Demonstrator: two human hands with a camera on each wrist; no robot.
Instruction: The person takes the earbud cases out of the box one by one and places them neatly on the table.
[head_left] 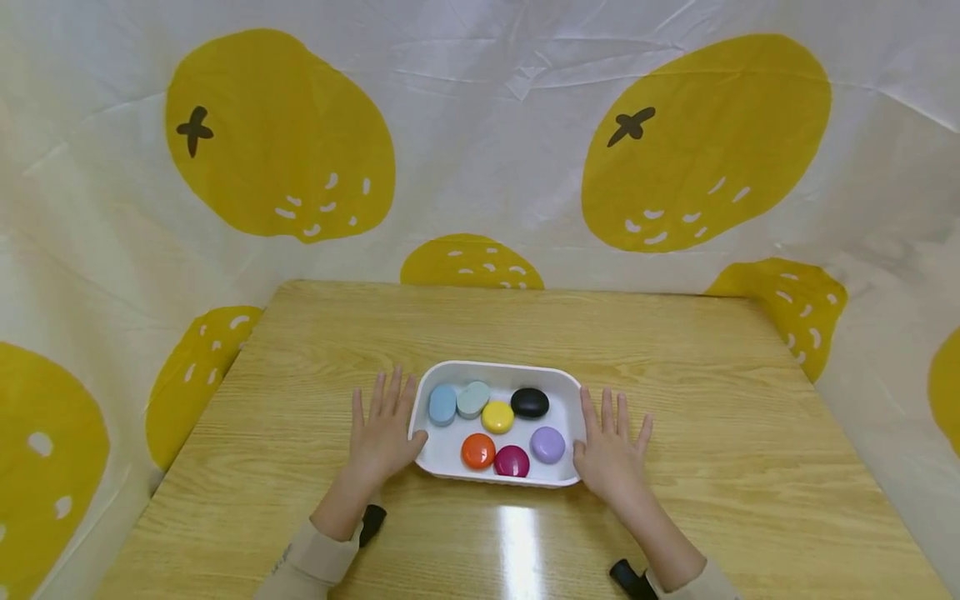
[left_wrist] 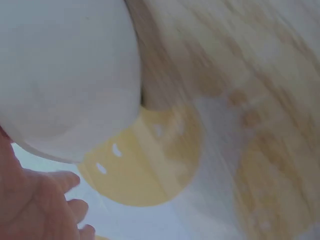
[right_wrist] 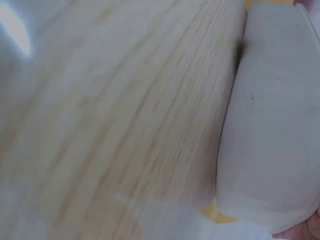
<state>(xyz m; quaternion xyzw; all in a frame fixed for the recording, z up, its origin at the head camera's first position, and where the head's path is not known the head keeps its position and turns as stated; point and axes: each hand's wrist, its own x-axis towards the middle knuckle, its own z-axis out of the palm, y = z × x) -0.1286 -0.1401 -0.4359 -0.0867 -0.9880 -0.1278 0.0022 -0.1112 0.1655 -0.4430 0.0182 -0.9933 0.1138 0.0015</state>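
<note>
white tray [head_left: 444, 452], seven coloured pieces [head_left: 498, 417] inside

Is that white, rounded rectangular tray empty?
No, partly filled: seven rounded, differently coloured pieces lie in the tray, leaving some space bare.

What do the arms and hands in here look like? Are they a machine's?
No, a person's. The left grip and the right grip are ungloved human hands. The left sleeve and right sleeve are beige; the left has a small dark marking. A short black piece shows by each wrist.
</note>
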